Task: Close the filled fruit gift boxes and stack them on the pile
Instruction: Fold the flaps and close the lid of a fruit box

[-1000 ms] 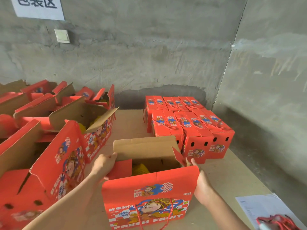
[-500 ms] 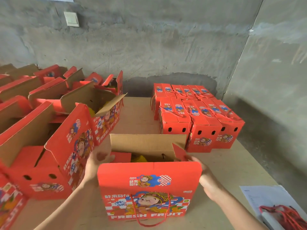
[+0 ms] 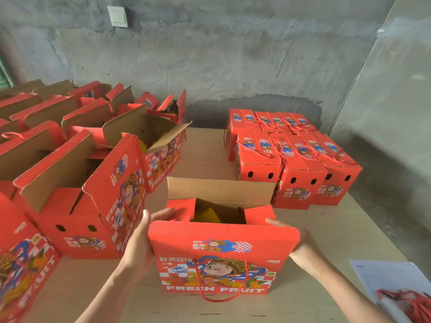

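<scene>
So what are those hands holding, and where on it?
The open gift box: left hand and right hand grip its two top ends, over the folded-in side flaps.

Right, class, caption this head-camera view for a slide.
Left hand and right hand hold the open fruit gift box; closed boxes stand behind.
</scene>
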`<control>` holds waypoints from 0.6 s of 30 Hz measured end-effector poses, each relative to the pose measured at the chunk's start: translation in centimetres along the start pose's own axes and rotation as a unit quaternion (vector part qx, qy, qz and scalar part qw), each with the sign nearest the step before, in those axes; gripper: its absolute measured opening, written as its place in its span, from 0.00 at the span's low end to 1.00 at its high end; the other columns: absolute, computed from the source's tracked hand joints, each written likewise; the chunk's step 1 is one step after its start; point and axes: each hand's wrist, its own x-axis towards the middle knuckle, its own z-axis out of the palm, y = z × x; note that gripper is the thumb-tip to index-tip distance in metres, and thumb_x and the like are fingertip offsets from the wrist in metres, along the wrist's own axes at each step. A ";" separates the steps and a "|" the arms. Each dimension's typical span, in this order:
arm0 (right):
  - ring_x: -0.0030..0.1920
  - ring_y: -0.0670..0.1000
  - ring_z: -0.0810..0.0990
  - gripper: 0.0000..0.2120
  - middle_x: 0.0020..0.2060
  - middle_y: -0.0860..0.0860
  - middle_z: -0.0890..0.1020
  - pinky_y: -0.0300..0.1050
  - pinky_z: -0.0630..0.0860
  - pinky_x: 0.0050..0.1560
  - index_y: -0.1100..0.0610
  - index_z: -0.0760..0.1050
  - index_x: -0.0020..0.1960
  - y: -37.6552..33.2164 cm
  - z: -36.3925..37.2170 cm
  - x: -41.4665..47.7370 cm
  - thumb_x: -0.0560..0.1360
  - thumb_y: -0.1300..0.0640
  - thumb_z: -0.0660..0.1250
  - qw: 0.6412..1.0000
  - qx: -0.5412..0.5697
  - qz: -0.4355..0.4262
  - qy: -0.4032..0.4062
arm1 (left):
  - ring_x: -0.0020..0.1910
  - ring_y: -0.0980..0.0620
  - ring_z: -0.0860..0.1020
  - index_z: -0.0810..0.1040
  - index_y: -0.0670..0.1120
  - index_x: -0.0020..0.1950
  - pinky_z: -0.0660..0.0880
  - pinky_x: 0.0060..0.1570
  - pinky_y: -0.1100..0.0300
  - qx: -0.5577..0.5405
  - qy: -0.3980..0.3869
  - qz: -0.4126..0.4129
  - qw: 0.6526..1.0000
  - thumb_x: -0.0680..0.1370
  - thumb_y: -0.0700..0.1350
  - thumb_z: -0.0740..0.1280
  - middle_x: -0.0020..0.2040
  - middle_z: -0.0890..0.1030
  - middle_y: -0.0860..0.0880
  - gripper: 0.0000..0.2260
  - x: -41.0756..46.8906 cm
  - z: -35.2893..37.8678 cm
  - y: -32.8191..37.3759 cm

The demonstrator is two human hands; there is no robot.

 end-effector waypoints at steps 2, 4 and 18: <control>0.55 0.45 0.80 0.19 0.60 0.55 0.78 0.32 0.76 0.49 0.56 0.74 0.62 -0.4 -0.3 -0.3 0.76 0.73 0.61 0.996 -0.076 -0.033 -0.017 | 0.58 0.53 0.79 0.80 0.46 0.58 0.79 0.44 0.62 0.029 -0.014 0.004 0.999 0.73 0.66 0.51 0.63 0.79 0.49 0.31 -0.7 -0.3 -0.3; 0.60 0.40 0.76 0.13 0.60 0.47 0.78 0.31 0.71 0.55 0.49 0.76 0.60 -0.7 -0.5 -0.9 0.79 0.56 0.59 0.990 -0.135 -0.031 -0.039 | 0.61 0.53 0.77 0.79 0.48 0.60 0.78 0.48 0.62 0.071 -0.010 0.009 0.997 0.70 0.73 0.49 0.65 0.77 0.53 0.37 -0.9 -0.8 -0.9; 0.67 0.28 0.61 0.23 0.68 0.30 0.63 0.33 0.59 0.66 0.39 0.61 0.70 -1.5 0.5 -1.5 0.77 0.38 0.54 0.985 -0.139 -0.100 -0.024 | 0.42 0.54 0.77 0.80 0.48 0.53 0.71 0.44 0.58 0.252 0.027 0.098 0.962 0.74 0.66 0.58 0.42 0.80 0.54 0.24 -1.0 -0.3 -1.0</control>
